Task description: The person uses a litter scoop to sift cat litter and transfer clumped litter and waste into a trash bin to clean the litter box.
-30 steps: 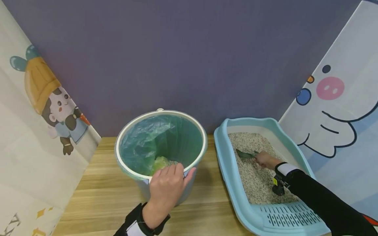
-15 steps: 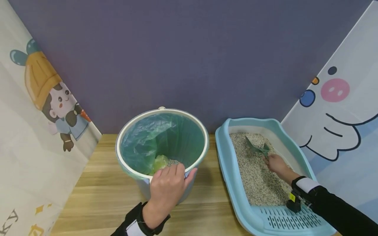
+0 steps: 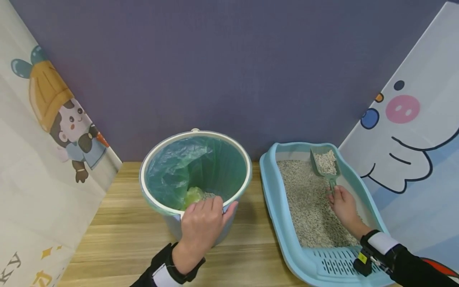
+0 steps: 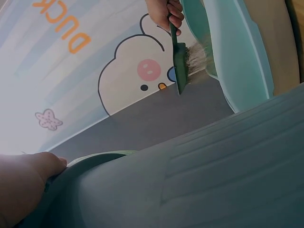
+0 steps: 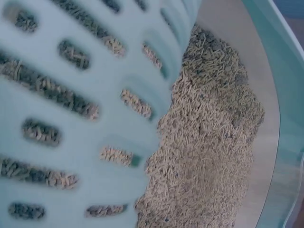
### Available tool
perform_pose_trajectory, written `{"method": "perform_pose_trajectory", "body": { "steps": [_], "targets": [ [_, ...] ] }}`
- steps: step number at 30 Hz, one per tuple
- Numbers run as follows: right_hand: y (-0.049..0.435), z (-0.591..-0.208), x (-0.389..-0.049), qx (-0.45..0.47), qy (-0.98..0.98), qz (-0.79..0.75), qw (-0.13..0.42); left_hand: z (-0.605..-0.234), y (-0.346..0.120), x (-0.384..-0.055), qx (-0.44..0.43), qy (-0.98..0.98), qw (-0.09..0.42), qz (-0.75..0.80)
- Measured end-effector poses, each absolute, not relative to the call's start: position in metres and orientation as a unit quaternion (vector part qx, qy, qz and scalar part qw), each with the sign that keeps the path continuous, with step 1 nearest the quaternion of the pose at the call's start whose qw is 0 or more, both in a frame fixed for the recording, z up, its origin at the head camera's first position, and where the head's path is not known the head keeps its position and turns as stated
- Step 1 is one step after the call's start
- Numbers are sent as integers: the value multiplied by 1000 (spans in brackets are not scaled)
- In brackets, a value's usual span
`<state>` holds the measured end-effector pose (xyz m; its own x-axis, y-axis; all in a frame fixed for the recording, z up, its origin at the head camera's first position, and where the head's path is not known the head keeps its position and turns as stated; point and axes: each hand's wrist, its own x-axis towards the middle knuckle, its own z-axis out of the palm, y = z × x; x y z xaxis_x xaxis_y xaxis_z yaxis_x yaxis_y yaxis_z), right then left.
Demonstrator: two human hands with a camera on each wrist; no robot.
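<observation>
In the head view my left hand [image 3: 202, 227] grips the near rim of a grey-blue trash bin [image 3: 173, 228] lined with a green plastic bag [image 3: 222, 167]. A yellow-green crumpled bag [image 3: 193, 196] and some litter lie inside it. My right hand [image 3: 346, 209] holds a green litter scoop [image 3: 332, 181] by its handle, raised over the far right part of the litter box [image 3: 268, 187]. Pellet litter [image 3: 325, 162] sits in the scoop. The left wrist view catches the scoop [image 4: 180, 66] side-on, with blurred litter [image 4: 195, 57] falling from its underside. My right hand is outside the right wrist view.
Beige litter [image 3: 308, 207] covers the box floor, and a slotted step [image 3: 333, 261] forms its near end. Bin and box stand side by side on a wood-patterned surface [image 3: 118, 239]. A dark wall [image 3: 229, 71] rises behind, with printed panels on both sides.
The scoop has come up out of the litter, moving back and to the right, and now carries a load of pellets. My left hand has stayed on the bin rim.
</observation>
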<state>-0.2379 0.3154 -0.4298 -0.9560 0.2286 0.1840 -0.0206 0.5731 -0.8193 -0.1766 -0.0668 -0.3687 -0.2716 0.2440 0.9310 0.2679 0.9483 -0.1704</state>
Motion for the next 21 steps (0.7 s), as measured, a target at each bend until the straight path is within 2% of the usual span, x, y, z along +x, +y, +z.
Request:
{"method": "perform_pose_trajectory", "body": {
  "steps": [13,21],
  "targets": [
    [326,-433,-233,-67,-852,466,229,-368,-67,-176,-160,-798,581,-4],
    [326,-428,-226,-93,-889,371,251,-369,-67,-176,-162,-797,582,-6]
  ]
}}
